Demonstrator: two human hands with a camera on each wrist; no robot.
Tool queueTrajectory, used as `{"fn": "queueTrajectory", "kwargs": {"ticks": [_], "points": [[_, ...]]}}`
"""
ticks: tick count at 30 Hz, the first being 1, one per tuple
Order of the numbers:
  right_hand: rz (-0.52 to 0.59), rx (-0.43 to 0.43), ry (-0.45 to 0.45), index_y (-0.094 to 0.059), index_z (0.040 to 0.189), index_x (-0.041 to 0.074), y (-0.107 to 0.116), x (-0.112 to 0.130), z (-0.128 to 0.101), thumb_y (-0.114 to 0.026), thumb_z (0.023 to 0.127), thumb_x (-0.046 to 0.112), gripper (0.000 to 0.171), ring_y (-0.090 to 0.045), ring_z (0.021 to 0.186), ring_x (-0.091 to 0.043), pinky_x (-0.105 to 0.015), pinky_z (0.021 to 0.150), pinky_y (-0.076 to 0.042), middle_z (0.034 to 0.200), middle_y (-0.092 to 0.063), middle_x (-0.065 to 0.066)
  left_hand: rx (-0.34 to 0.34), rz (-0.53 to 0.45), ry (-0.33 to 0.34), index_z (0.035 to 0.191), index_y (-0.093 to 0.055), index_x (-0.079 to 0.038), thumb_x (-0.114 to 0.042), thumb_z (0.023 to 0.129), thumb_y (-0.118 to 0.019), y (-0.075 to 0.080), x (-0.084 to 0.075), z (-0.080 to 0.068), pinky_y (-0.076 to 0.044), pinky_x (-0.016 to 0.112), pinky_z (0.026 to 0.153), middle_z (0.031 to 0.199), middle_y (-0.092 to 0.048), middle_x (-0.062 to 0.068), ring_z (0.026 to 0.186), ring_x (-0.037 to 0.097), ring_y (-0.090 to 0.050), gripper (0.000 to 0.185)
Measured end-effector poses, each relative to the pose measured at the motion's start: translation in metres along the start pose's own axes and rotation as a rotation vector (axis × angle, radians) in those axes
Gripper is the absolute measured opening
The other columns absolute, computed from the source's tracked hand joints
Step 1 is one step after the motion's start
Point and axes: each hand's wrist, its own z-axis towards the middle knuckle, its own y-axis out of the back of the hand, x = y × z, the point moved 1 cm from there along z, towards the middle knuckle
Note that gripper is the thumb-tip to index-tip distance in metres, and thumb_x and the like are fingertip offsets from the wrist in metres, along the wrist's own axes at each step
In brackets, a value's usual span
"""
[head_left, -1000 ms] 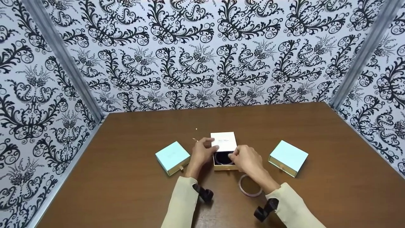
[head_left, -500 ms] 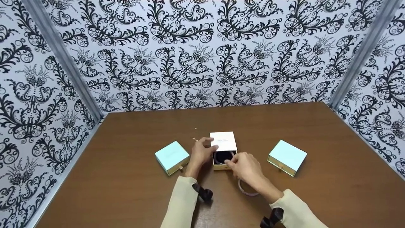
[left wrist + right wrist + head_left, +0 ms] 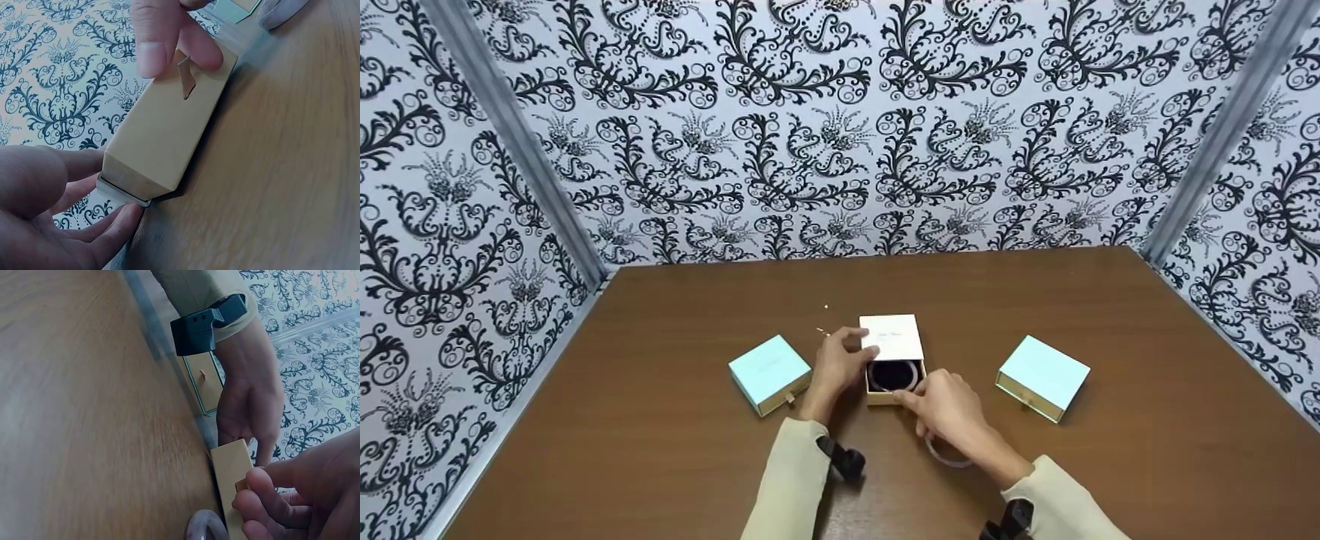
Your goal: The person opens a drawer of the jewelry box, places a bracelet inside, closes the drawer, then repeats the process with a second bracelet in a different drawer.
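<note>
2 hands work 1 drawer box (image 3: 892, 352): left hand (image 3: 840, 365) grips its sleeve, right hand (image 3: 944, 405) pinches its pull tab (image 3: 184, 79).

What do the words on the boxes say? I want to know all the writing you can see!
White box lid: a faint line of print, too small and blurred to read.
Left blue box: a faint mark on top, too blurred to read.
Right blue box: no writing shows.
Tan drawer front: no writing, only a pull tab.
Nothing else in the pictures carries words, numbers or signs.
</note>
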Motion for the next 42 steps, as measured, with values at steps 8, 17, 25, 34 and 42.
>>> {"fn": "queueTrajectory", "kwargs": {"ticks": [8,17,25,34,42], "points": [[0.006,0.016,0.009,-0.068,0.056,0.014,-0.0028,-0.0004,-0.0001,-0.072,0.092,0.037,0.043,-0.053,0.034,-0.007,-0.027,0.049,-0.042,0.039,-0.055,0.004,0.004,-0.021,-0.01,0.123,-0.069,-0.009,-0.018,0.091,-0.074,-0.0009,0.0001,-0.0011,-0.052,0.044,0.095,0.118,-0.073,0.017,0.111,0.031,-0.067,0.034],[0.027,0.064,-0.01,-0.072,0.063,0.016,-0.0013,0.004,0.0029,-0.071,0.093,0.032,0.034,-0.049,0.032,-0.005,-0.025,0.045,-0.041,0.04,-0.056,0.003,0.003,-0.01,-0.011,0.124,-0.069,-0.009,-0.018,0.091,-0.075,0.0003,0.0004,0.0009,-0.053,0.042,0.093,0.115,-0.073,0.017,0.109,0.029,-0.068,0.035],[-0.004,0.052,0.005,-0.07,0.061,0.015,-0.0036,0.005,0.003,-0.074,0.091,0.024,0.03,-0.053,0.033,-0.004,-0.023,0.045,-0.041,0.039,-0.056,0.004,0.015,-0.046,-0.022,0.124,-0.068,-0.006,-0.017,0.09,-0.075,0.0,0.0005,0.0012,-0.055,0.037,0.087,0.115,-0.073,0.018,0.105,0.028,-0.069,0.036],[-0.022,0.043,0.017,-0.07,0.062,0.016,-0.004,0.0053,0.004,-0.073,0.091,0.023,0.03,-0.054,0.034,-0.005,-0.027,0.053,-0.045,0.04,-0.056,0.005,0.003,-0.036,-0.03,0.123,-0.069,-0.005,-0.016,0.09,-0.075,0.0008,0.0009,0.0025,-0.054,0.039,0.091,0.114,-0.074,0.018,0.106,0.028,-0.069,0.036],[-0.046,0.023,0.028,-0.069,0.061,0.018,-0.0056,0.0039,0.0045,-0.072,0.091,0.023,0.031,-0.053,0.034,-0.004,-0.034,0.063,-0.052,0.039,-0.055,0.007,0.005,-0.051,-0.048,0.122,-0.068,-0.003,-0.015,0.089,-0.075,0.0001,0.0029,0.0017,-0.054,0.04,0.092,0.115,-0.073,0.02,0.107,0.03,-0.068,0.036]]}}
